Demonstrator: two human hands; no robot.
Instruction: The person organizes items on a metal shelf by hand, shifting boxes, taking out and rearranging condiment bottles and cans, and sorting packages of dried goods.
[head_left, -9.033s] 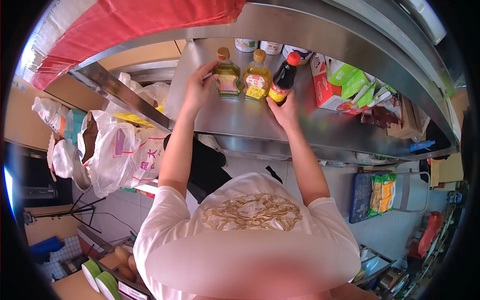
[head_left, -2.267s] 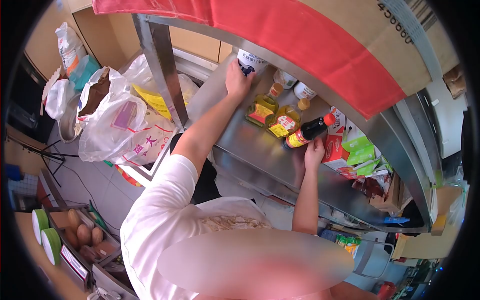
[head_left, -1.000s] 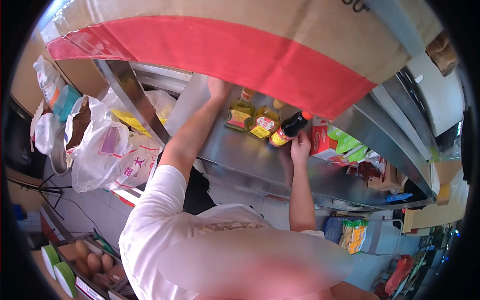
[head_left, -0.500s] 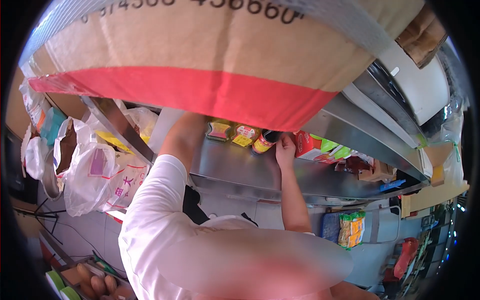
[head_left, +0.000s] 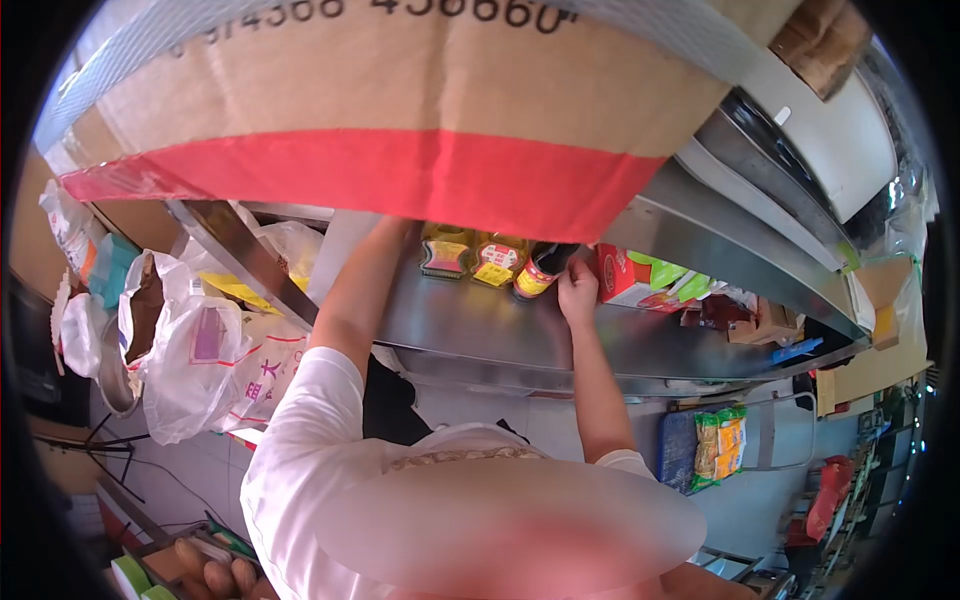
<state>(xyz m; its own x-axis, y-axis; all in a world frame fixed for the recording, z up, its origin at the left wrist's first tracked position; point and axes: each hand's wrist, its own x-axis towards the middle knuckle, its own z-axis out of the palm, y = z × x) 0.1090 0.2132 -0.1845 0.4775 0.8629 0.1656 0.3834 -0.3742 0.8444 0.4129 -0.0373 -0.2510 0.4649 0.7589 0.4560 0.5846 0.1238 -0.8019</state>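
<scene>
My right hand (head_left: pixel 577 291) is on the steel shelf (head_left: pixel 450 318), its fingers curled, between a dark sauce bottle (head_left: pixel 534 281) and a red box (head_left: pixel 622 279). It is close beside the bottle; whether it touches it, or what its fingers hold, I cannot make out. My left forearm (head_left: pixel 357 285) reaches up under a large cardboard box (head_left: pixel 400 85) with a red band, which hides my left hand. Nearest that arm are two yellowish oil bottles, one with a striped label (head_left: pixel 444 259) and one with a yellow tag (head_left: pixel 495 265). The cardboard covers the bottle tops.
White plastic bags (head_left: pixel 195 350) hang on the left by a steel post (head_left: pixel 240 258). Green and brown packets (head_left: pixel 690 283) fill the shelf's right part. Orange packs (head_left: pixel 720 445) lie on a blue trolley (head_left: pixel 676 450) at the lower right. Brown rounded items (head_left: pixel 220 578) are at the lower left.
The view has shifted slightly, so the shelf and bottles appear a little to the right. Slightly more of the sauce bottle shows below the cardboard. My right hand stays beside it.
</scene>
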